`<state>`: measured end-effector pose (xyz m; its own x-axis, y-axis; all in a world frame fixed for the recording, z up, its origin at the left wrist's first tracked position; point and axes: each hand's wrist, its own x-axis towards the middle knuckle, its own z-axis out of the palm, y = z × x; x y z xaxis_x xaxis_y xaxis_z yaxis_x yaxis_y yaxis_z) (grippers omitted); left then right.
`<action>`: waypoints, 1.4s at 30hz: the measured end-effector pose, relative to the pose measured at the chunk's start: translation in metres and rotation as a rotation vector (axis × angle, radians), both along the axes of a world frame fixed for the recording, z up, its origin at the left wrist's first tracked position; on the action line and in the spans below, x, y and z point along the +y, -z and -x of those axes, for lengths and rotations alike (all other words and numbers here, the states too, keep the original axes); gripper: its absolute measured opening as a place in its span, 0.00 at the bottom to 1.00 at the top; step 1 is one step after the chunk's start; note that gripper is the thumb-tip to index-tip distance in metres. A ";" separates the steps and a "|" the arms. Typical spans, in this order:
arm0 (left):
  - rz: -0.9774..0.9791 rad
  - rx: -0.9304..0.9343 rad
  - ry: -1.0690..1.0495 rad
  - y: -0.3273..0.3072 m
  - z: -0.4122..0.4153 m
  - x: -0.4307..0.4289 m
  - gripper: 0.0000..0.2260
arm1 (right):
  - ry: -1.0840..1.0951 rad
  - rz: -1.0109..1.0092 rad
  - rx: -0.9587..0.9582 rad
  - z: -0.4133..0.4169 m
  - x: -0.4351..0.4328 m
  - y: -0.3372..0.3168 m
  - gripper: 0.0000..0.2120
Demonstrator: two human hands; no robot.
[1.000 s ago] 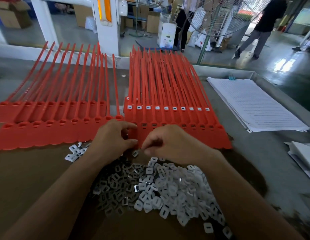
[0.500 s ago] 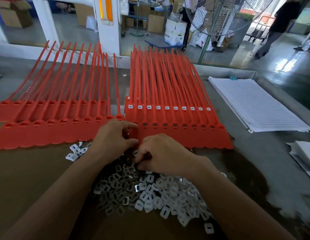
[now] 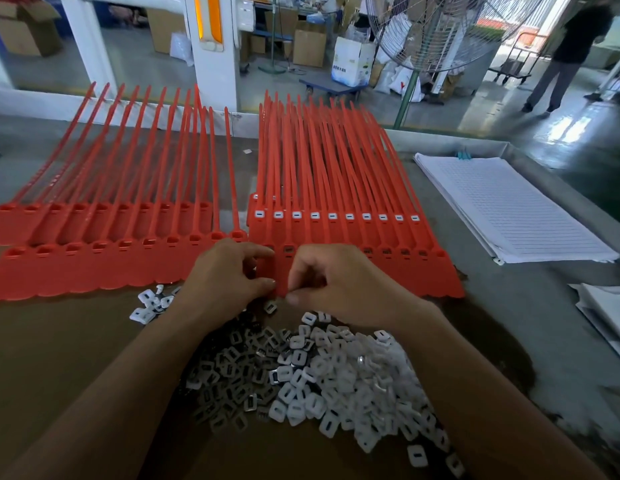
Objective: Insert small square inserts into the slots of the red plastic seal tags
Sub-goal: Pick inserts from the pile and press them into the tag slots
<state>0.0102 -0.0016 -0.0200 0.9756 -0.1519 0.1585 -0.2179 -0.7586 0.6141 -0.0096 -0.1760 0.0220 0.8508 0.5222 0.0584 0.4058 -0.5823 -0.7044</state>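
- At the near edge of the surface, a loose pile of inserts lies just in front of two blocks of red tags.
- Done — in the right block, the back row shows a white insert seated in every slot in view.
- Left to do, by the look of it — the front row of that block has dark, open slots where they show. Both rows of the left block look unfilled too, so well under half seems finished.
- Working there, the left hand has its fingers curled, with thumb and forefinger pinching the leftmost front-row tag of the right block.
- Close beside it, the right hand is curled too, thumb tip at that tag's lower edge. Whether it pinches an insert cannot be told, since the fingers hide it.
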 end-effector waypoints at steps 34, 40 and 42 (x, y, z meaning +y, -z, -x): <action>0.021 -0.026 -0.006 0.004 -0.004 0.000 0.21 | 0.878 -0.187 0.260 -0.038 -0.156 0.011 0.07; 0.013 -0.025 -0.006 0.004 -0.004 0.000 0.21 | 0.861 -0.152 0.275 -0.039 -0.156 0.013 0.09; 0.016 -0.022 -0.009 0.003 -0.003 0.000 0.21 | 0.857 -0.140 0.278 -0.040 -0.157 0.013 0.09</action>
